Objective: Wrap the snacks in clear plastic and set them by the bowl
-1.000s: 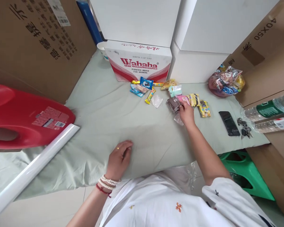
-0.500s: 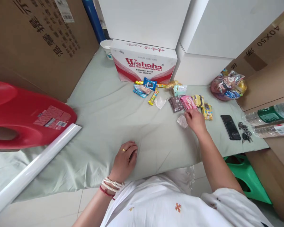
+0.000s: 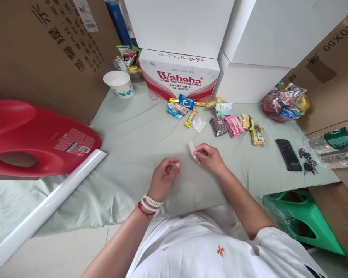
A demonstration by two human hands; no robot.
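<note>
My right hand (image 3: 210, 157) pinches a small whitish, see-through packet (image 3: 192, 148) by its near end, above the cloth-covered table (image 3: 127, 146). To its left, my left hand (image 3: 165, 177) hovers with loosely curled fingers and the thumb apart from them, holding nothing. Beyond the hands lie a clear packet (image 3: 198, 124), a dark brown packet (image 3: 218, 126), a pink packet (image 3: 234, 126) and yellow packets (image 3: 258, 136). A blue packet (image 3: 186, 102) and a thin yellow stick-shaped packet (image 3: 190, 117) rest in a loose group further left.
A Wahaha carton (image 3: 179, 79) stands at the back beside white boxes (image 3: 249, 83). On the left are a paper cup (image 3: 118, 84), a red jug (image 3: 46, 135) and a white tube (image 3: 52, 200). A phone (image 3: 288, 154), keys (image 3: 309, 164), bottles (image 3: 340, 139) and a filled bowl (image 3: 268, 109) occupy the right.
My right hand has picked up the whitish packet from beside the pink one and brought it left, toward me. My left hand has shifted right and up. The view has turned slightly left.
</note>
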